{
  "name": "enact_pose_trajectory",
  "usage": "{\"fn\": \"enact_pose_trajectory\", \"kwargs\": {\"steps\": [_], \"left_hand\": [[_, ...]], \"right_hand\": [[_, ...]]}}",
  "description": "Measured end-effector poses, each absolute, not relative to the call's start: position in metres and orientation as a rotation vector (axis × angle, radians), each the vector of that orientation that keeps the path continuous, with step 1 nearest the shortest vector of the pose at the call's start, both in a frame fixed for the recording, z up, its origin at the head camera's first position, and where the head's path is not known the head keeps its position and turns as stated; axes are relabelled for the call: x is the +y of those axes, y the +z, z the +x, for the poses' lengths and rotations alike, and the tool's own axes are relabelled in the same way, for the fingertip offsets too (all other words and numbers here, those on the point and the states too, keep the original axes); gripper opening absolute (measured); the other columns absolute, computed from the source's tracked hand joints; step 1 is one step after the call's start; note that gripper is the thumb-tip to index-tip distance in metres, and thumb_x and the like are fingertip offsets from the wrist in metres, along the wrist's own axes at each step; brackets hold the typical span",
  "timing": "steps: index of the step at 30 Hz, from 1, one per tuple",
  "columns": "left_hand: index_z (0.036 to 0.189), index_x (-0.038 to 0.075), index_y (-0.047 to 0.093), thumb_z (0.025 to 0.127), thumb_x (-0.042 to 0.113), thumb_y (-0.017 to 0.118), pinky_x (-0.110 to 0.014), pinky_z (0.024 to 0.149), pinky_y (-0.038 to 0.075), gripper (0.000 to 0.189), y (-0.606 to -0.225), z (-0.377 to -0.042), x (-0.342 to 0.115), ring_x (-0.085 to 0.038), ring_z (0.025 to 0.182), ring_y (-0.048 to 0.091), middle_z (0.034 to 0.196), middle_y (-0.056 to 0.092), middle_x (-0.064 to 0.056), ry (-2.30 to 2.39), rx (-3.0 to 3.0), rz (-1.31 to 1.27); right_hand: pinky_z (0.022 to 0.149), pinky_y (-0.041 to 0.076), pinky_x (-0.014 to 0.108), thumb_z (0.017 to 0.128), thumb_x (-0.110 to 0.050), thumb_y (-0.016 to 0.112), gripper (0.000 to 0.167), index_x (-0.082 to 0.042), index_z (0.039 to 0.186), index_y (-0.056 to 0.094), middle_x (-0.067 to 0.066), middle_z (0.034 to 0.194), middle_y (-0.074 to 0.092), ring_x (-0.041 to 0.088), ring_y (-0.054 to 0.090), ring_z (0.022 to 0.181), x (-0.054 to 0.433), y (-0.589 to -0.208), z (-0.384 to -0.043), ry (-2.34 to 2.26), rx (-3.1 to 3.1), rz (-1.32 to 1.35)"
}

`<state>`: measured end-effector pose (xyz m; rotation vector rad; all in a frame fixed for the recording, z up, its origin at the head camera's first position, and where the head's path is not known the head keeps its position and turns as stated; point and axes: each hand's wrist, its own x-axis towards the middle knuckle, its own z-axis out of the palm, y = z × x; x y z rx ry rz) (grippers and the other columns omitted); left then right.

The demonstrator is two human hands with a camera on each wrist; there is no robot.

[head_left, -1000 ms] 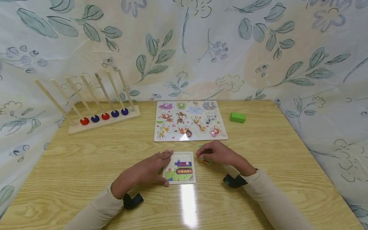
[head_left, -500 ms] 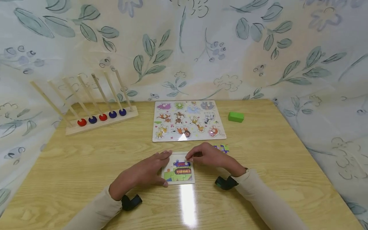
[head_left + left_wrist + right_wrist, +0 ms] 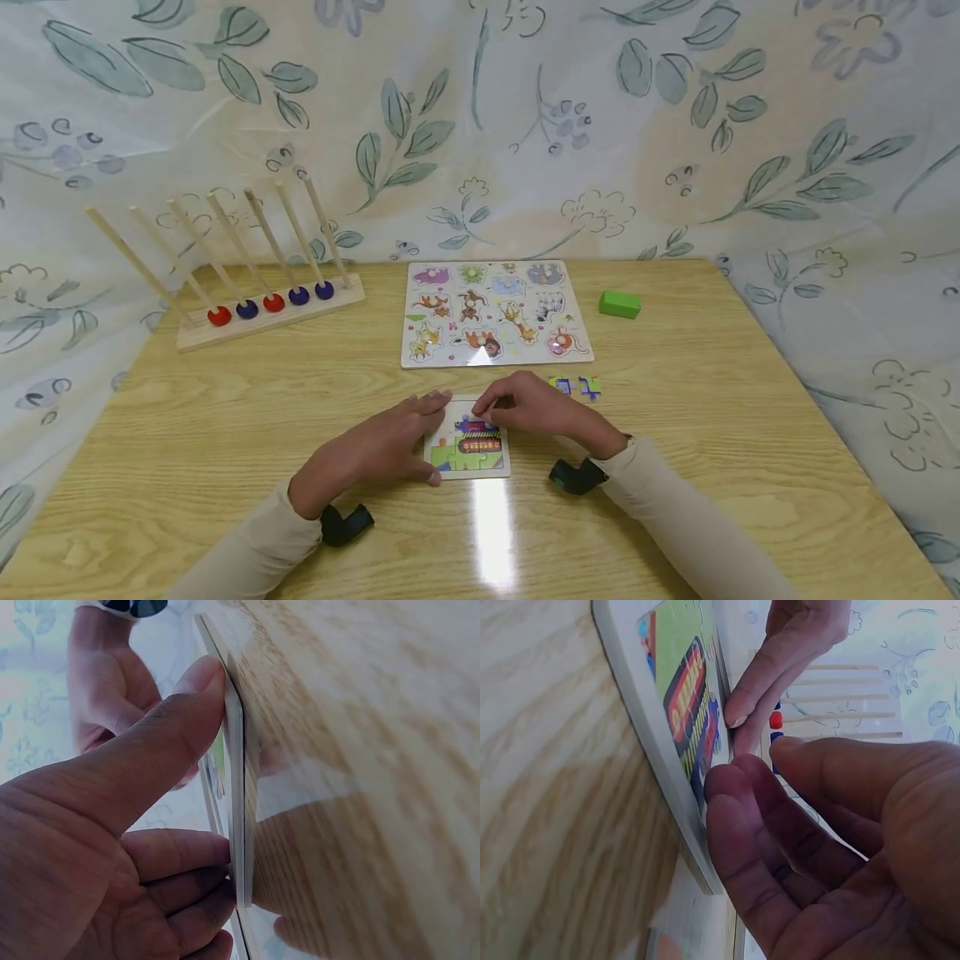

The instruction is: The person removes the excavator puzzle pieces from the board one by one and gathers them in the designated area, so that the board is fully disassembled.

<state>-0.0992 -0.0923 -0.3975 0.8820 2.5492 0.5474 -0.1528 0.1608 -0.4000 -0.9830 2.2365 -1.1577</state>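
A small square jigsaw puzzle board (image 3: 487, 475) lies on the table, part-filled with pieces picturing a red, purple and yellow-striped vehicle over green. My left hand (image 3: 382, 442) holds its left side, the thumb at the near corner and the fingers at the far one. In the left wrist view the thumb (image 3: 199, 682) presses the frame's edge. My right hand (image 3: 525, 406) is over the far right part of the board with its fingertips bunched on a puzzle piece, which the fingers hide. Two loose puzzle pieces (image 3: 590, 387) lie just beyond the right hand.
Behind the board lies a larger animal peg puzzle (image 3: 491, 317). A green block (image 3: 619, 304) is to its right. At the back left stands a wooden rack (image 3: 270, 312) with tall upright rods and several red and blue beads. Patterned fabric (image 3: 480, 125) hangs behind the table (image 3: 225, 433).
My right hand has moved left from the loose pieces onto the puzzle board, uncovering two pieces behind it. The left hand keeps its hold on the board.
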Motion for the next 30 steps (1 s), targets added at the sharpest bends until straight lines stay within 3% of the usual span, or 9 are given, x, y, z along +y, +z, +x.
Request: {"fn": "enact_pose_trajectory", "kwargs": {"steps": [10, 19, 30], "left_hand": [[0.148, -0.001, 0.037, 0.08, 0.039, 0.08, -0.048, 0.112, 0.027, 0.09, -0.3976, -0.1007, -0.0899, -0.034, 0.144, 0.021, 0.16, 0.02, -0.008, 0.548, 2.546, 0.882], [0.148, -0.001, 0.037, 0.08, 0.041, 0.079, -0.047, 0.111, 0.028, 0.09, -0.3985, -0.0991, -0.0894, -0.032, 0.144, 0.019, 0.16, 0.021, -0.008, 0.553, 2.549, 0.895], [0.147, -0.002, 0.039, 0.079, 0.04, 0.08, -0.047, 0.111, 0.028, 0.089, -0.3994, -0.1001, -0.0909, -0.034, 0.144, 0.021, 0.16, 0.021, -0.009, 0.546, 2.555, 0.882]], "right_hand": [[0.071, 0.05, 0.025, 0.09, -0.001, 0.066, 0.014, -0.005, 0.1, 0.074, 0.001, 0.099, 0.071, 0.011, 0.061, 0.081, 0.1595, -0.4005, -0.1542, -1.153, 2.271, -0.944], [0.074, 0.051, 0.026, 0.089, -0.001, 0.067, 0.013, -0.007, 0.098, 0.074, -0.001, 0.098, 0.068, 0.009, 0.061, 0.082, 0.1605, -0.4033, -0.1539, -1.158, 2.279, -0.934], [0.063, 0.047, 0.023, 0.092, -0.007, 0.067, 0.017, -0.007, 0.108, 0.073, 0.002, 0.104, 0.07, 0.01, 0.06, 0.073, 0.157, -0.4039, -0.1561, -1.121, 2.241, -0.94]]}}
